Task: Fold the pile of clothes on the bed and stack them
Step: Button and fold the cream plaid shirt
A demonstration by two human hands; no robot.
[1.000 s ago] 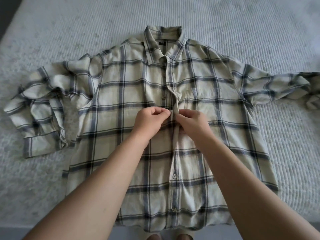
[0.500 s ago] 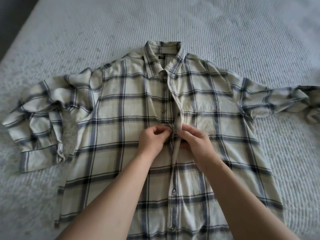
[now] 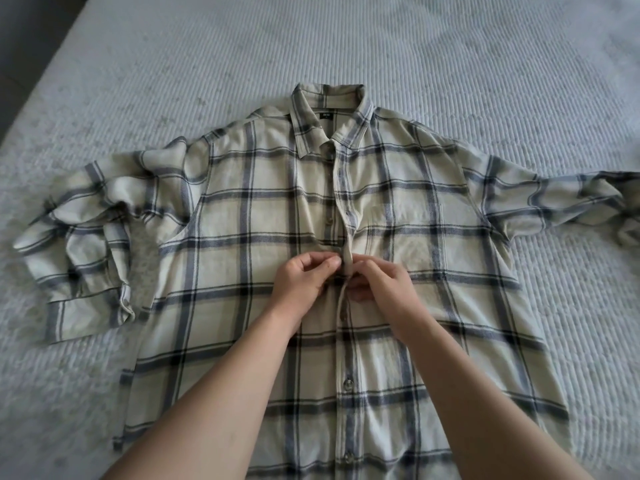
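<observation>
Both my hands have stayed at the placket, still working one button. From my head camera: the plaid shirt (image 3: 249, 258) lies front-up, spread flat on the bed (image 3: 381, 46). My left hand (image 3: 300, 279) and right hand (image 3: 384, 289), fingers curled, pinch the placket's edges mid-chest. Next, I judge, the upper buttons need fastening before folding.

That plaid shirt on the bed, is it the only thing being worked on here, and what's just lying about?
In the job:
- plaid shirt, spread flat, front up
- left hand and right hand, both pinching the shirt's button strip at mid-chest

Just there:
- white ribbed bedspread under the shirt
- no other clothes in view
</observation>
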